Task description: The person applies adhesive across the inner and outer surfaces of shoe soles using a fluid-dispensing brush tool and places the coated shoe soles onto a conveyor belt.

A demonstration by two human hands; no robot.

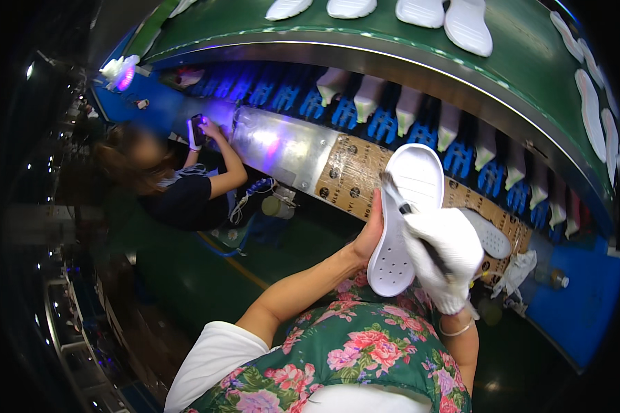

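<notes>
A white shoe sole (391, 256) with small holes in its lower part is tilted up in front of my floral apron. My bare left hand (369, 235) is closed on the sole's left edge. In a white knitted glove, my right hand (446, 251) is wrapped round a brush (401, 199). The brush's bristles lie at the left rim of the sole, near its middle. Part of the sole's right side is hidden behind the glove. Just beyond that glove, a grey sole (488, 234) with holes rests on the cardboard-covered bench.
Printed cardboard (351, 171) and a metal sheet (282, 141) cover the bench. Behind it, pale shoe uppers (408, 110) hang beside blue racks (381, 125). White soles (468, 26) lie on the green conveyor (379, 26) above. To the left, another person holds a phone (198, 126). A crumpled cloth (517, 272) lies right.
</notes>
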